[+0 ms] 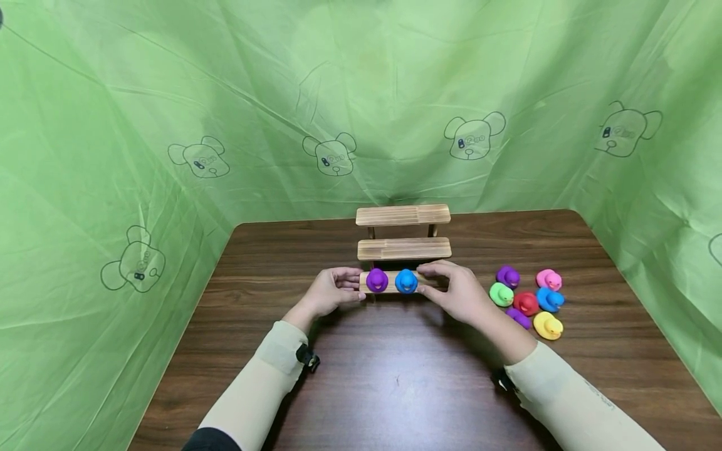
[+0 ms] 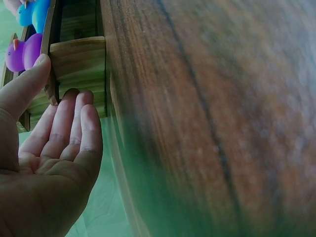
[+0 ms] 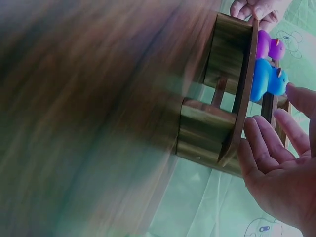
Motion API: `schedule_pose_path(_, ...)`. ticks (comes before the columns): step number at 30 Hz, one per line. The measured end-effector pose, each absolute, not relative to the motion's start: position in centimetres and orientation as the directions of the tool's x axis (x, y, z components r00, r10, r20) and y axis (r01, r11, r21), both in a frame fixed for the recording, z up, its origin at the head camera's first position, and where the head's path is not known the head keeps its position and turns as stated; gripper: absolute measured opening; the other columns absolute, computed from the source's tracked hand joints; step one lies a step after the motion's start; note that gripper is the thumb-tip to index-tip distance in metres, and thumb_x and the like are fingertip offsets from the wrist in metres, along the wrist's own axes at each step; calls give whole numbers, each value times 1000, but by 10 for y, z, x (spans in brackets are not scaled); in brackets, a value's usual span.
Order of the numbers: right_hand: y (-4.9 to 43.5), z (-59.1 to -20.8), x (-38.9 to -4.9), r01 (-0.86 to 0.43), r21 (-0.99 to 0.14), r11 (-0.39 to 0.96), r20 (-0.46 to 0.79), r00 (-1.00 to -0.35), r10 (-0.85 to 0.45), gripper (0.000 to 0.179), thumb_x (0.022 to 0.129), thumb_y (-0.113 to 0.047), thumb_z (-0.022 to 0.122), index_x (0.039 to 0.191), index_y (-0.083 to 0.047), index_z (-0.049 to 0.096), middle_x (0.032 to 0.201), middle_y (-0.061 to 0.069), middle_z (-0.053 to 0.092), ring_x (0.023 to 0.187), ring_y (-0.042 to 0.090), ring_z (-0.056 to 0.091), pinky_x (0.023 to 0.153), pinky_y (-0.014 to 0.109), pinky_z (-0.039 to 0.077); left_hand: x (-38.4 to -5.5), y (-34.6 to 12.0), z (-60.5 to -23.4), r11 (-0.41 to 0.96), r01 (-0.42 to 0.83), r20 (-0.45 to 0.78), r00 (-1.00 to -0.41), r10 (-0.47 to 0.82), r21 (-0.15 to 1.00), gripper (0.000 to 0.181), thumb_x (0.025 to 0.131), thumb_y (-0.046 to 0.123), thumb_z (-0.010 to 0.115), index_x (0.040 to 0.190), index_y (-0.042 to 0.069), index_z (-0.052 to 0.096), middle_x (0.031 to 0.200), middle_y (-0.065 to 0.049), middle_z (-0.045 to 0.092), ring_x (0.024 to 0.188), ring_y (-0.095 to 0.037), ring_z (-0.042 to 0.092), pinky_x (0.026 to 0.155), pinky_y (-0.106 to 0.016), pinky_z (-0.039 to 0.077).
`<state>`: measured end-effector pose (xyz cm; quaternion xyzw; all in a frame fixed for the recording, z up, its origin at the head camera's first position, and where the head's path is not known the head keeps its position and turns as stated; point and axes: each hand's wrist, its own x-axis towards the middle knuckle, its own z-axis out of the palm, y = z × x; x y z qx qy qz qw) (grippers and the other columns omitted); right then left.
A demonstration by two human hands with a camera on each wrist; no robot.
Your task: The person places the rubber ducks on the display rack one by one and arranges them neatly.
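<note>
A three-tier wooden shelf (image 1: 403, 248) stands on the table. On its lowest board a purple rubber duck (image 1: 376, 280) and a blue rubber duck (image 1: 407, 281) sit side by side. My left hand (image 1: 333, 291) holds that board's left end, thumb at its edge beside the purple duck and fingers below in the left wrist view. Around the right end is my right hand (image 1: 454, 291), with loosely spread fingers (image 3: 264, 143). Its thumb tip lies right by the blue duck (image 3: 269, 81) in the right wrist view.
Right of the shelf, several rubber ducks lie grouped on the brown wooden table (image 1: 271, 263), among them a red duck (image 1: 526, 304), a green duck (image 1: 501, 294) and a yellow duck (image 1: 548, 326). Green sheeting (image 1: 395, 94) with drawn bear faces surrounds the table's back and sides.
</note>
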<state>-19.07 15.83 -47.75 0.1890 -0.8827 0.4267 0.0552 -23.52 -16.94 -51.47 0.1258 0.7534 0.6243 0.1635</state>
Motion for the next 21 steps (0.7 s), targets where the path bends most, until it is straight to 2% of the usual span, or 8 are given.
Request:
schedule_pose_path(9,183,-477,-186,-385,-726,570,291,-923,-252,41,89,-19,87,128,-13,75,127,1,73,121,27,67,106,51,52,-236,-170,-518,202,-11,-91,-917,388,979,55,83,-9,84,133,-10,63,122,-26,71,113,-38,70,89,-30,62)
schedule_pose_path(13,195,-475,-183,-387,-725,570,309,-922,-233,40,89,-19,87,127,-13,75,125,1,73,118,28,68,105,53,53,-237,-171,-520,190,-13,-88,-915,393,982,54,83,-10,83,133,-11,62,122,-28,70,112,-39,70,89,-30,62)
schedule_pose_path(17,208,-473,-180,-377,-721,581,314,-926,-211,39,91,-18,85,128,-12,74,126,1,72,123,28,65,105,56,52,-238,-171,-521,188,-10,-85,-914,397,982,54,83,-10,83,134,-11,62,123,-28,70,113,-40,70,88,-30,63)
schedule_pose_path(19,215,-473,-179,-369,-717,591,316,-928,-196,39,92,-19,84,129,-14,74,127,0,72,125,27,64,104,55,51,-238,-171,-521,190,-9,-85,-914,397,982,55,83,-10,83,134,-11,62,123,-27,71,113,-39,70,88,-30,63)
schedule_pose_path(21,223,-471,-177,-347,-711,611,311,-935,-170,38,93,-24,84,129,-19,74,128,-2,72,117,22,65,96,45,56,-239,-171,-522,192,-7,-84,-913,399,981,54,83,-9,83,134,-11,63,123,-27,71,112,-39,70,88,-30,63)
